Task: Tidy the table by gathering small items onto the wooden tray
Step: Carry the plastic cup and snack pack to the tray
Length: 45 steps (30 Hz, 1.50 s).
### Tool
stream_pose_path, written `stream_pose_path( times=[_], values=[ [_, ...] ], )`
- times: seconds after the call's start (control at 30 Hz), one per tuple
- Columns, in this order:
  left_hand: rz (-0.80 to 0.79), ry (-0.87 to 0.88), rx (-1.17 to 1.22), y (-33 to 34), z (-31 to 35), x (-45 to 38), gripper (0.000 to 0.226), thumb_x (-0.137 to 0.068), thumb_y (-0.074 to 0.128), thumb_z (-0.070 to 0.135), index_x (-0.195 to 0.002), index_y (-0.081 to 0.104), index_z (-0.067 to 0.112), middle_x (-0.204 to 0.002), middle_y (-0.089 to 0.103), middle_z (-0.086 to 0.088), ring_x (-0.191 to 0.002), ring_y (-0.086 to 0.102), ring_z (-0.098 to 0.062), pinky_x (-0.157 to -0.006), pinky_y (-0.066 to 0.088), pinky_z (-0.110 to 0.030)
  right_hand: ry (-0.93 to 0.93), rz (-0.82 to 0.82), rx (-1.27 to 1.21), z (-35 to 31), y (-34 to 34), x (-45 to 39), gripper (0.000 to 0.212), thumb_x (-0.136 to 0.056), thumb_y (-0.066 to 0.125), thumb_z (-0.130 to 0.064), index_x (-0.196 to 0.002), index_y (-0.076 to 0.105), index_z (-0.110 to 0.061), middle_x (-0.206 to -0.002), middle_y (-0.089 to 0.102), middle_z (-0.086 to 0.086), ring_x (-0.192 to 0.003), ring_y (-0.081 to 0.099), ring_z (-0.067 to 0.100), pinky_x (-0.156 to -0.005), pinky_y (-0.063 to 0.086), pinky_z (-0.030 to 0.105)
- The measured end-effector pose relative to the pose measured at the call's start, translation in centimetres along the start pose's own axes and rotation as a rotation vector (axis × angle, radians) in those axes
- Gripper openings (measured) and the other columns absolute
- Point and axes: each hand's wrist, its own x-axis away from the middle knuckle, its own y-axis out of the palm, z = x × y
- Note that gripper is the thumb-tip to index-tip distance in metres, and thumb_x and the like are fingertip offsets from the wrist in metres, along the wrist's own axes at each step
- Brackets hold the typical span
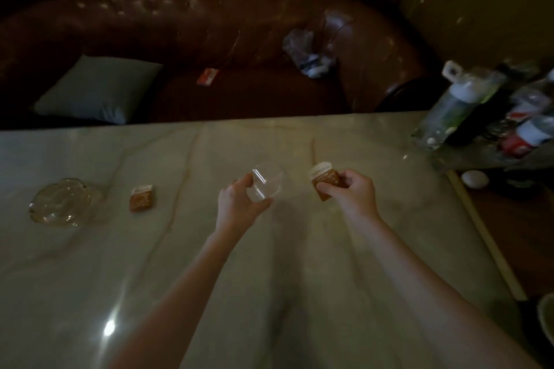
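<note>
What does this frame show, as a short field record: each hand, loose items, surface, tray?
left hand: holds a clear glass above the table
right hand: pinches an orange packet
loose on table: second orange packet, glass ashtray
surface: pale marble table
far right: cluttered bottles
behind table: brown leather sofa, grey cushion
wooden tray: not identifiable in this view

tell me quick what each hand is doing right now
Left hand: closed around a clear glass cup, held just over the table.
Right hand: pinching a small brown packet.
</note>
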Motion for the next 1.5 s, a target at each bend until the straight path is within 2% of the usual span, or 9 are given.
stream_pose_path(
  times=[0.3, 0.5, 0.57, 0.67, 0.77, 1.0, 1.17, 1.3, 1.5],
  values=[
    [-0.075, 0.114, 0.033, 7.4, 12.1, 3.7, 0.041, -0.062, 0.081, 0.024, -0.097, 0.065, 0.009, -0.099, 0.07, -0.009, -0.089, 0.063, -0.027, -0.078, 0.044, -0.032, -0.006, 0.108, -0.066, 1.6, -13.0, 0.1, 0.025, -0.066, 0.079, -0.009, -0.082, 0.061, -0.017, -0.083, 0.068, 0.005, -0.07, 0.061, 0.011, -0.06, 0.047, 0.012],
    [-0.155, 0.161, 0.058, 14.7, 19.6, 5.6, 0.045, -0.064, 0.08, 0.023, -0.104, 0.064, 0.01, -0.104, 0.068, -0.008, -0.093, 0.061, -0.025, -0.079, 0.044, -0.03, 0.0, 0.162, -0.058, 3.9, -22.8, -1.4, 0.046, -0.07, 0.077, -0.008, -0.111, 0.057, -0.002, -0.094, 0.062, 0.003, -0.084, 0.061, 0.014, -0.064, 0.047, 0.01],
    [-0.179, 0.168, 0.058, 17.4, 21.9, 5.9, 0.045, -0.065, 0.079, 0.023, -0.105, 0.063, 0.011, -0.105, 0.068, -0.006, -0.095, 0.06, -0.023, -0.077, 0.041, -0.026, 0.013, 0.19, -0.045, 5.0, -25.9, -2.2, 0.047, -0.07, 0.077, -0.009, -0.112, 0.057, -0.004, -0.095, 0.063, 0.004, -0.085, 0.062, 0.014, -0.071, 0.046, 0.018],
    [-0.202, 0.165, 0.069, 21.2, 24.7, 6.1, 0.042, -0.066, 0.079, 0.022, -0.103, 0.063, 0.01, -0.105, 0.068, -0.005, -0.096, 0.061, -0.021, -0.076, 0.038, -0.022, 0.027, 0.205, -0.06, 6.7, -29.8, -3.1, 0.044, -0.071, 0.076, -0.009, -0.111, 0.057, -0.008, -0.091, 0.063, 0.0, -0.078, 0.06, 0.005, -0.068, 0.047, 0.014],
    [-0.226, 0.17, 0.081, 24.8, 26.7, 6.3, 0.042, -0.065, 0.08, 0.021, -0.102, 0.063, 0.01, -0.104, 0.068, -0.006, -0.094, 0.061, -0.02, -0.075, 0.039, -0.021, 0.063, 0.229, -0.068, 8.9, -32.6, -4.0, 0.042, -0.073, 0.074, -0.007, -0.112, 0.057, -0.009, -0.093, 0.062, 0.0, -0.083, 0.061, 0.011, -0.067, 0.047, 0.013],
    [-0.249, 0.213, 0.024, 31.3, 28.7, 5.6, 0.045, -0.064, 0.08, 0.025, -0.102, 0.063, 0.007, -0.102, 0.068, -0.009, -0.091, 0.062, -0.025, -0.075, 0.041, -0.029, 0.268, 0.342, -0.089, 14.6, -34.1, -7.1, 0.04, -0.072, 0.073, -0.003, -0.107, 0.056, -0.01, -0.109, 0.064, 0.011, -0.098, 0.061, 0.023, -0.087, 0.053, 0.04],
    [-0.244, 0.179, 0.054, 34.9, 28.7, 4.6, 0.046, -0.064, 0.08, 0.031, -0.101, 0.065, 0.009, -0.097, 0.07, -0.007, -0.088, 0.064, -0.022, -0.075, 0.044, -0.028, 0.32, 0.415, -0.016, 17.3, -33.6, -8.6, 0.039, -0.072, 0.073, -0.006, -0.109, 0.059, -0.008, -0.107, 0.066, 0.011, -0.097, 0.063, 0.025, -0.083, 0.054, 0.039],
    [-0.254, 0.165, 0.023, 37.3, 28.2, 3.9, 0.037, -0.065, 0.076, 0.02, -0.099, 0.065, 0.008, -0.094, 0.071, -0.008, -0.084, 0.066, -0.024, -0.069, 0.037, -0.02, 0.324, 0.422, 0.0, 19.0, -33.4, -9.5, 0.04, -0.072, 0.074, -0.007, -0.11, 0.06, -0.007, -0.108, 0.067, 0.012, -0.099, 0.064, 0.025, -0.086, 0.054, 0.044],
    [-0.246, 0.207, -0.032, 39.8, 27.8, 3.3, 0.032, -0.059, 0.078, 0.011, -0.088, 0.066, 0.002, -0.092, 0.063, -0.019, -0.092, 0.056, -0.035, -0.078, 0.044, -0.041, 0.306, 0.422, -0.011, 20.6, -33.7, -9.9, 0.036, -0.075, 0.068, 0.003, -0.11, 0.06, -0.002, -0.109, 0.066, 0.017, -0.1, 0.064, 0.027, -0.085, 0.055, 0.046]
  ],
)
